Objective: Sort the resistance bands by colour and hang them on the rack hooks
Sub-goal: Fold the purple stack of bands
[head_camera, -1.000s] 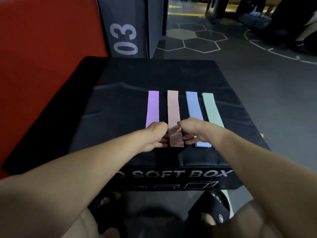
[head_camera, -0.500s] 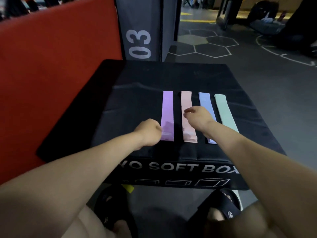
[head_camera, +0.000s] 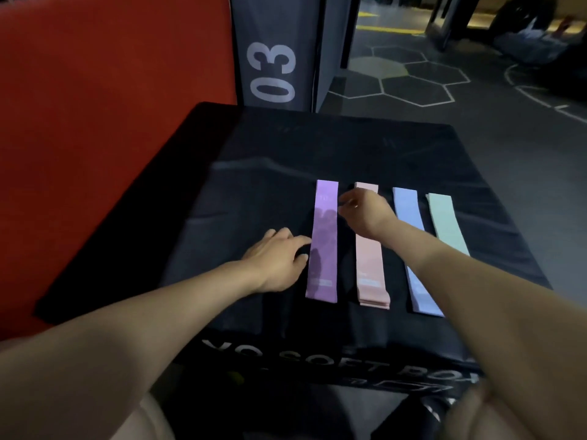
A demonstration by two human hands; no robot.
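Four bands lie flat and parallel on the black box [head_camera: 254,185]: purple band [head_camera: 323,242], pink band [head_camera: 370,268], blue band [head_camera: 413,249] and green band [head_camera: 446,223], left to right, each apart from the next. The left hand [head_camera: 276,262] rests on the box with fingers relaxed and spread, fingertips at the purple band's left edge, gripping nothing. The right hand [head_camera: 365,211] hovers over the pink band's far end, fingers curled loosely; whether it pinches anything is unclear. A red pad [head_camera: 111,122] stands left.
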